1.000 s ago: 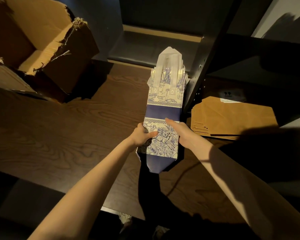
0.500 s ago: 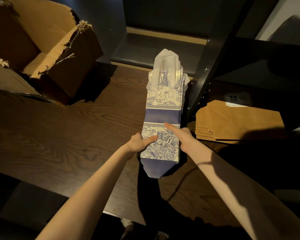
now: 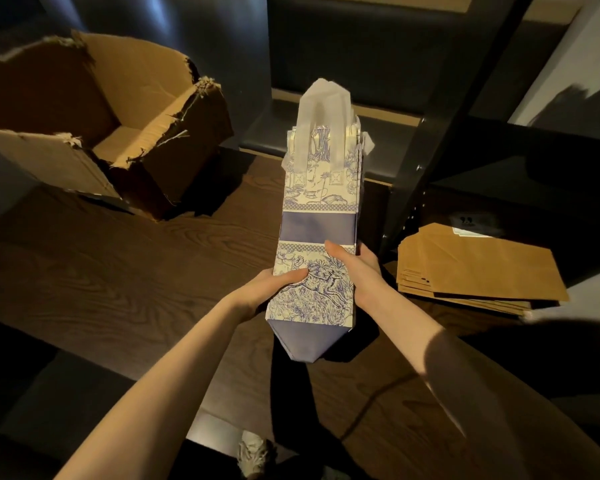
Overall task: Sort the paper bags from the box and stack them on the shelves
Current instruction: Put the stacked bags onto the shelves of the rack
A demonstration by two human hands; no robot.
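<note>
A flat stack of blue-and-white patterned paper bags [image 3: 317, 202] with white ribbon handles is held above the dark wooden table [image 3: 101, 271], handles pointing away from me. My left hand [image 3: 274, 285] grips its left edge, thumb on top. My right hand [image 3: 354, 268] grips its right edge, thumb across the printed face. A torn cardboard box [image 3: 94, 123] sits open at the back left. A pile of flat brown paper bags [image 3: 478, 268] lies on the low shelf at the right.
A black metal shelf upright [image 3: 430, 140] rises just right of the held bags, with a dark shelf board [image 3: 541, 147] above the brown pile. A dark bench or ledge [image 3: 274, 129] runs behind the table. A shoe [image 3: 255, 452] shows below the table edge.
The patterned bags and both hands sit slightly lower and nearer to me than before. The view has tilted, bringing more of the box and brown pile into sight.
</note>
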